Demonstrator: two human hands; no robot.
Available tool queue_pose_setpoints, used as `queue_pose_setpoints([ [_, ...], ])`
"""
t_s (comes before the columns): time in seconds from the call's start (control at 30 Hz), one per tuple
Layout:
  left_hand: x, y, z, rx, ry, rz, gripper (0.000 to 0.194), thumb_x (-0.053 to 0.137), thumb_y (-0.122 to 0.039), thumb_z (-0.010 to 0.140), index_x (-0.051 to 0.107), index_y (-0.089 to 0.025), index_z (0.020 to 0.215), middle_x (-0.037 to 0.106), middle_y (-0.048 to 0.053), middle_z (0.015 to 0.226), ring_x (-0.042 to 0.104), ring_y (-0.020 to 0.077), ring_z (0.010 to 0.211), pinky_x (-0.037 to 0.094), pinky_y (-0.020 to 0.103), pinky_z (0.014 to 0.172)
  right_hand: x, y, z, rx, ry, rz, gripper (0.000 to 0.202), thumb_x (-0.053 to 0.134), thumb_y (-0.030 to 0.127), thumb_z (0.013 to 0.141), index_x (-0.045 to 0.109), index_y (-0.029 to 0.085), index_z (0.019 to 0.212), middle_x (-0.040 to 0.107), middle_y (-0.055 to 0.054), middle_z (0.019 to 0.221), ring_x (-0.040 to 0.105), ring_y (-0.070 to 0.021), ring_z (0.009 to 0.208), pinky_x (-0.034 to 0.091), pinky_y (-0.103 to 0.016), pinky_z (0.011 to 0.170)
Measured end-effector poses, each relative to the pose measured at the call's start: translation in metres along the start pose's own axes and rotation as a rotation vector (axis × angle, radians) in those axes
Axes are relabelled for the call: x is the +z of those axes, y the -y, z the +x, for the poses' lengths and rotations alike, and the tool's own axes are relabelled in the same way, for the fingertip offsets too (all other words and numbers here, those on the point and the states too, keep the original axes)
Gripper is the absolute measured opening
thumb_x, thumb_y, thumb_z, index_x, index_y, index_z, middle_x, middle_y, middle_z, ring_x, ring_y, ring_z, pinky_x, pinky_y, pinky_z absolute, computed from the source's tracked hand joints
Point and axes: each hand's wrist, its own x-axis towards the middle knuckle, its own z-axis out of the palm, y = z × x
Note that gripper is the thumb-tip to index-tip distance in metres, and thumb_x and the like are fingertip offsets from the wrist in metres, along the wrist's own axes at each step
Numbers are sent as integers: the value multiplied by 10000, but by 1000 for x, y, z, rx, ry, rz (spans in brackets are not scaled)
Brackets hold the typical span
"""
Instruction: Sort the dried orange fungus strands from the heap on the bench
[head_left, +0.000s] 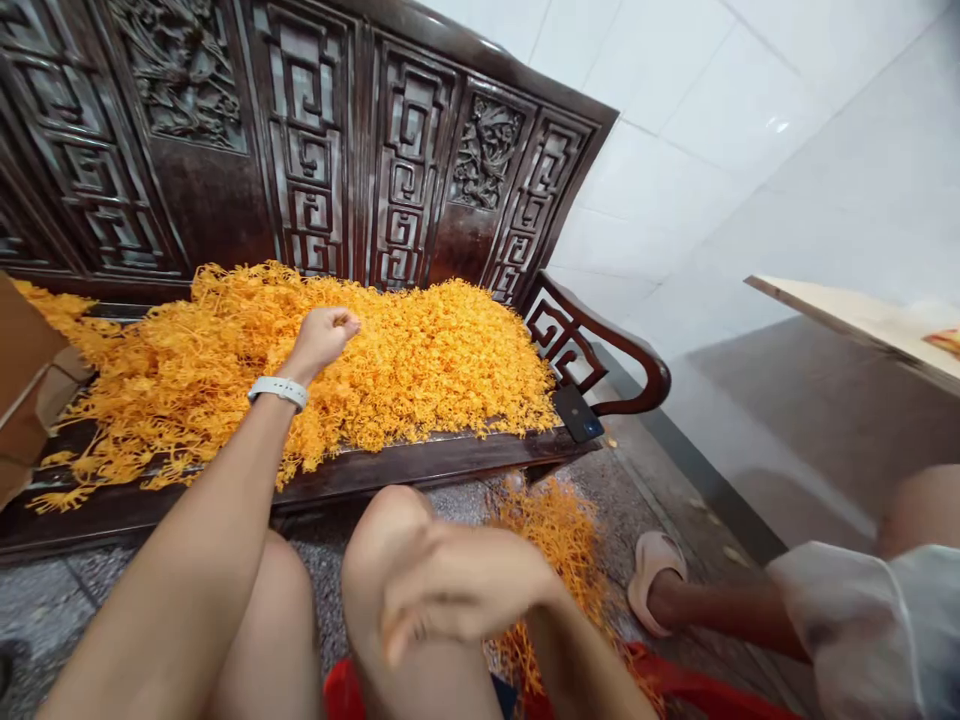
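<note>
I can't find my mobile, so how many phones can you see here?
1. A dark rectangular phone lies on the right end of the carved dark wooden bench, beside the orange plastic sprig pile. More could be buried under that pile.

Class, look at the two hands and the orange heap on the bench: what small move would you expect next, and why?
Probably the left hand draws back toward the lap with its pinch of orange plastic pieces: it is closed over the heap on the wooden bench, while the right hand waits, blurred, by the knee.
</note>
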Motion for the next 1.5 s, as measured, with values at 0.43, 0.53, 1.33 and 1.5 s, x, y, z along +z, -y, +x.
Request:
queue_pose_setpoints([
  [0.43, 5, -44, -18, -317, 88, -685, 146, 660, -252, 932, 579, -180, 834, 295, -101, 532, 192, 45, 385, 200, 173, 383, -52, -50, 12, 12, -1103, 1264, 182, 641, 300, 937, 677, 164, 1054, 653, -1, 830, 519, -74, 614, 481, -195, 588],
  [0.53, 10, -59, -20, -336, 154, -912, 145, 634, -252, 978, 558, -195, 868, 296, -104, 551, 201, 42, 374, 306, 175, 402, -42, -55, 26, 155, -1158, 973, 230, 728, 318, 888, 657, 187, 1064, 626, -8, 890, 512, -90, 652, 430, -213, 571],
  [1.33, 0, -42, -11, -458, 28, -1027, 170, 619, -233, 976, 563, -184, 824, 229, -104, 525, 107, 60, 397, 248, 201, 378, -31, -10, 14, -86, -188, 333, 277, 707, 484, 927, 724, 226, 828, 697, -35, 757, 671, -154, 748, 548, -278, 708],
  [1.5, 3, -59, -22, -430, 148, -1093, 187, 624, -232, 979, 546, -185, 815, 197, -104, 550, 116, 45, 391, 230, 182, 379, -64, -50, 16, -80, -1044, 617, 391, 533, 606, 991, 690, 262, 1090, 620, 4, 802, 498, -116, 644, 491, -245, 612],
])
